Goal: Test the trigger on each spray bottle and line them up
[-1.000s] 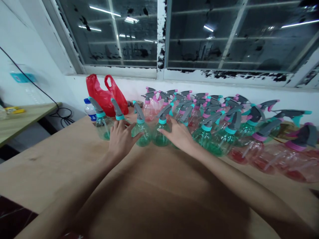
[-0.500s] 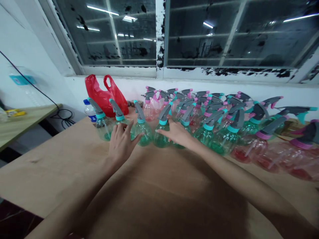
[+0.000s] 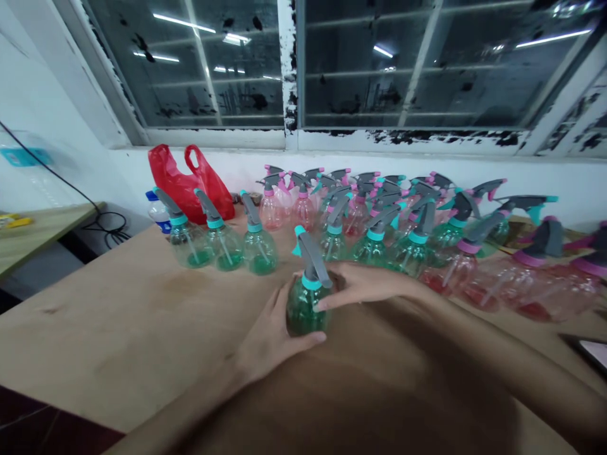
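Note:
Between my two hands is a green spray bottle (image 3: pixel 306 309) with a grey trigger head and a turquoise collar, slightly tilted. My left hand (image 3: pixel 277 332) wraps its lower left side, thumb across the front. My right hand (image 3: pixel 353 284) grips the upper right of the bottle just under the collar, with some fingers hidden behind it. Left of them, three more green spray bottles stand in a row, the nearest green spray bottle (image 3: pixel 260 249) a little beyond my left hand. Behind my right hand stands another green spray bottle (image 3: pixel 333 243).
Many green and pink spray bottles, among them a pink spray bottle (image 3: pixel 448 268), crowd the wooden table (image 3: pixel 118 316) along the wall. A red plastic bag (image 3: pixel 194 189) and a blue-capped bottle (image 3: pixel 159 212) stand at the back left. A dark-edged flat object (image 3: pixel 590 351) lies at right.
The green spray bottle has come out of the front row toward me, now held in both hands. My left hand has moved right and nearer from the left bottles. The view has shifted slightly.

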Motion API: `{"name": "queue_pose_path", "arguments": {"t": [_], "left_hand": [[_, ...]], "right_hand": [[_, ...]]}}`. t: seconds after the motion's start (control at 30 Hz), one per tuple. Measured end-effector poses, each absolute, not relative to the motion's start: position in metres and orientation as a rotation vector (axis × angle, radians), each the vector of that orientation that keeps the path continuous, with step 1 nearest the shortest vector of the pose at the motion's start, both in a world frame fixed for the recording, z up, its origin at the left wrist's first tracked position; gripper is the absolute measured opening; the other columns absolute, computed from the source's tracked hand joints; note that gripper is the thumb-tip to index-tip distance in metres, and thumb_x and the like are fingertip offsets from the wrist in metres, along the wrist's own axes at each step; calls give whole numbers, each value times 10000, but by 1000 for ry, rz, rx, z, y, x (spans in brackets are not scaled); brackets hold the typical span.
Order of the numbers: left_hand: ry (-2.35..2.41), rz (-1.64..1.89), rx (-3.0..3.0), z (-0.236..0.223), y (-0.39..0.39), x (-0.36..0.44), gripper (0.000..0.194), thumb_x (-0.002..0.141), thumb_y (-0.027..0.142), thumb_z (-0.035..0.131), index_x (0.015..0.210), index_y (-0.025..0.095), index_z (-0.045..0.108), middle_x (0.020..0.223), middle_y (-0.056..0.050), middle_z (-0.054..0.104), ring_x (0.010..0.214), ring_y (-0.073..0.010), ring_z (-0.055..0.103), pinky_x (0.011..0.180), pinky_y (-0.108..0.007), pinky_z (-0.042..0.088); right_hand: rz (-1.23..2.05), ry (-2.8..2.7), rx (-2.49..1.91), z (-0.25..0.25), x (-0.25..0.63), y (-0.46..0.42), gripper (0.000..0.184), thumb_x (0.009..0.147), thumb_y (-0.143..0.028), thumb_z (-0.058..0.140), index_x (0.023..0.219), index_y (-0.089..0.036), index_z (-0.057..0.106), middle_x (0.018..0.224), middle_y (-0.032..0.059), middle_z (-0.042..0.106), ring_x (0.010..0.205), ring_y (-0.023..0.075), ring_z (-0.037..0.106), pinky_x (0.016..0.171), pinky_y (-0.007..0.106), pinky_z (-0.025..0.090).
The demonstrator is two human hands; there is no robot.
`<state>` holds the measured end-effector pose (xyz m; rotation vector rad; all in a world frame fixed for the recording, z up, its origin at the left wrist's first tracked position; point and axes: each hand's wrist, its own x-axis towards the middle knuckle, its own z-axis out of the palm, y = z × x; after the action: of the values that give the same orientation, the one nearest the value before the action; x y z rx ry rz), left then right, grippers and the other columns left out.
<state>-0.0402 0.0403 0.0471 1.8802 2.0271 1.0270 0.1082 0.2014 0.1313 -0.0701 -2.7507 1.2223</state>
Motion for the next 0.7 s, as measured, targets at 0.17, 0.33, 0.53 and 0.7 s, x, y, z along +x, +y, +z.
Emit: {"name": "queue_pose_path", "arguments": {"t": [0.17, 0.33, 0.53, 0.7], "left_hand": [[1821, 1141, 1757, 44, 44, 0, 747, 779, 387, 671, 1364, 293, 216, 1300, -97, 475, 1178, -312, 481, 931, -514, 419], [1717, 1154, 1762, 33, 54, 34, 784, 718, 401, 737, 1313, 288, 239, 1272, -99, 472, 1173, -309, 471, 929, -509, 416], [1629, 1156, 1882, 24, 77, 71, 844, 667, 479, 749, 1312, 226, 266, 1230, -133, 450, 1159, -331, 453, 927, -521, 409], [1671, 1151, 1876, 24, 90, 94, 842, 631, 488, 771, 1257, 198, 288, 1170, -146, 451, 1093, -343, 486, 875, -524, 445]], "right_hand": [[1157, -2801, -125, 131, 153, 204, 580, 663, -432, 718, 1210, -299, 582, 1067, 19, 681, 896, 225, 650, 758, 347, 536], [1053, -2670, -334, 124, 193, 199, 814, 632, -470, 740, 1350, -277, 409, 1357, 81, 473, 1195, 295, 480, 964, 449, 424], [1215, -2159, -344, 107, 211, 182, 670, 659, -326, 750, 1262, -251, 469, 1266, 84, 544, 1132, 252, 534, 972, 421, 416], [1149, -2004, -421, 105, 220, 174, 379, 770, -386, 635, 1125, -279, 556, 1142, 36, 619, 1073, 214, 565, 967, 391, 411]]}}
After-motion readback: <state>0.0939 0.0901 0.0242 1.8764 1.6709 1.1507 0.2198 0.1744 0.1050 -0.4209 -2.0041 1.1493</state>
